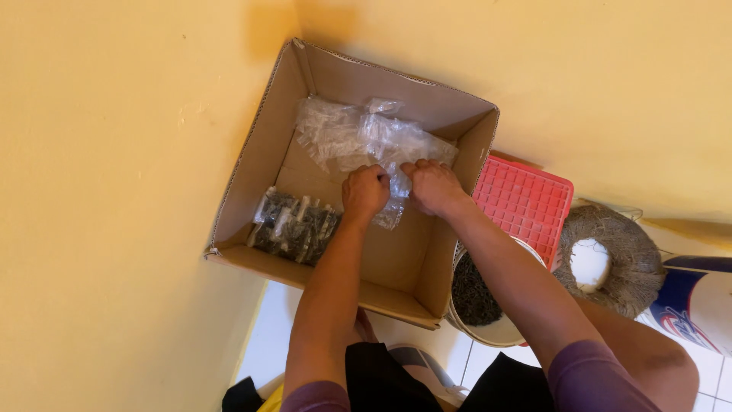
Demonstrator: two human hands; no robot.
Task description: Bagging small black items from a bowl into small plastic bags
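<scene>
Head view: clear plastic bags [366, 137] lie bunched at the far side of the box [252, 145]. Left hand [364, 192] and right hand [432, 185] are both closed, pinching the near edge. The film looks light, limp, slippery; best gathered in folds. Dark packets [293, 226] lie near-left.
</scene>
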